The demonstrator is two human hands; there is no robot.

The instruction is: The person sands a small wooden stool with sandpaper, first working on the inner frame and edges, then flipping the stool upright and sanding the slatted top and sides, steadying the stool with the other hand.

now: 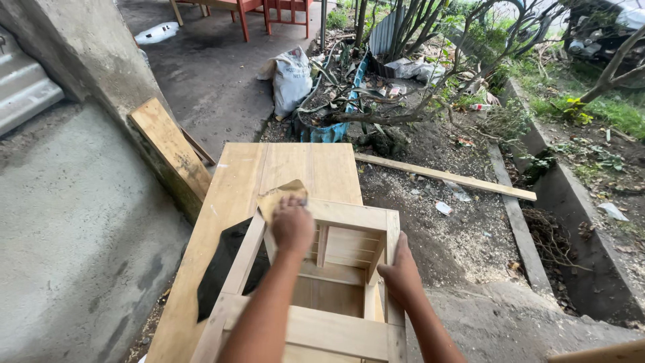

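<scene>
A loose plank [171, 149] leans against the concrete wall [87, 60] off the workbench's [232, 195] left edge. On the workbench stands an open wooden frame [349, 218]. The left hand [291, 225] presses a sheet of sandpaper [281, 197] onto the frame's far left corner, fingers curled over it. The right hand [401, 275] clasps the frame's right rail.

Left hand [293, 225] pressing sandpaper [279, 197] on far left corner of wooden frame [349, 216], right hand [401, 275] gripping right rail, plank workbench [235, 202] beneath
</scene>
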